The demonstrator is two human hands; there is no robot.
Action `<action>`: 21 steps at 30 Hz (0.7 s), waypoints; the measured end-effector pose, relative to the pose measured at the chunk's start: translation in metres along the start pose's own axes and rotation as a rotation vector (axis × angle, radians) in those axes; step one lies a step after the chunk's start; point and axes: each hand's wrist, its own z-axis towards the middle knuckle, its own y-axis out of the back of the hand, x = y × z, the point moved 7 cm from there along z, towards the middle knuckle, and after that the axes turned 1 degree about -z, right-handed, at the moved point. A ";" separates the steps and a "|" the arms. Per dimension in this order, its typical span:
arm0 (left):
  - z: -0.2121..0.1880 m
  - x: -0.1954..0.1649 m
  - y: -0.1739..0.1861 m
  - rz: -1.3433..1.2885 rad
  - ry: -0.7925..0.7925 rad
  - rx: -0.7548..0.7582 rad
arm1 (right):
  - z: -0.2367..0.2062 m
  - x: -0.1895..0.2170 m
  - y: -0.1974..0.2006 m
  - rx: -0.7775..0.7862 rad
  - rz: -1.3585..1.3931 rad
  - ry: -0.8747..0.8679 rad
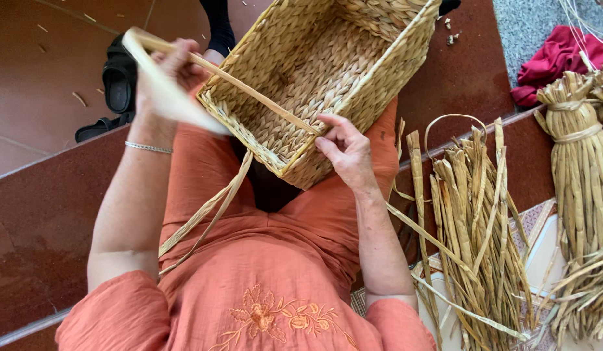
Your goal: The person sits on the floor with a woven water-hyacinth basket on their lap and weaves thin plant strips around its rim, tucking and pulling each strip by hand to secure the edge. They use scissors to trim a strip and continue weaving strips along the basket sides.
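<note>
- Closest to you, at the bottom of the view, your orange embroidered top (262, 305) and trousers fill the frame; your face and feet are out of sight.
- On your lap rests a rectangular woven basket (314, 71), straw-coloured, with a braided weave; its far end is cut off by the top edge.
- Its long axis runs from your lap up and to the right, the open mouth facing you, and the near corner sits just above your knees.
- Your right hand (345, 151) pinches the rim at that near corner, fingers closed narrowly on the rim where a strand (249, 91) meets it.
- That long, flat, pale strand runs from this corner diagonally up and left across the basket's opening.
- Your left hand (166, 77), with a thin bracelet at the wrist, is closed around the strand's far end, holding it raised and taut; the blurred fibre hides your fingers.
- Loose strand tails (207, 211) hang from under the basket down across your lap.
- To your right lie loose dried reeds (473, 234), and farther right, tied bundles (581, 169), partly cut off.
- Farther off, a red cloth (555, 55) lies at the upper right, and a black sandal (116, 88) stands on the reddish floor (41, 71) at the upper left.
</note>
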 end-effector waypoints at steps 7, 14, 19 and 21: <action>0.023 -0.047 0.027 -0.062 -0.194 -0.212 | -0.008 -0.028 -0.002 -0.105 0.170 0.069; 0.019 -0.091 0.051 0.269 -0.455 -0.355 | -0.020 -0.041 -0.006 -0.168 0.137 0.072; 0.023 -0.109 0.055 0.601 -0.366 -0.132 | -0.025 -0.032 -0.010 -0.208 0.102 0.091; 0.017 -0.124 0.046 0.945 -0.518 0.043 | -0.026 -0.030 -0.011 -0.218 0.101 0.074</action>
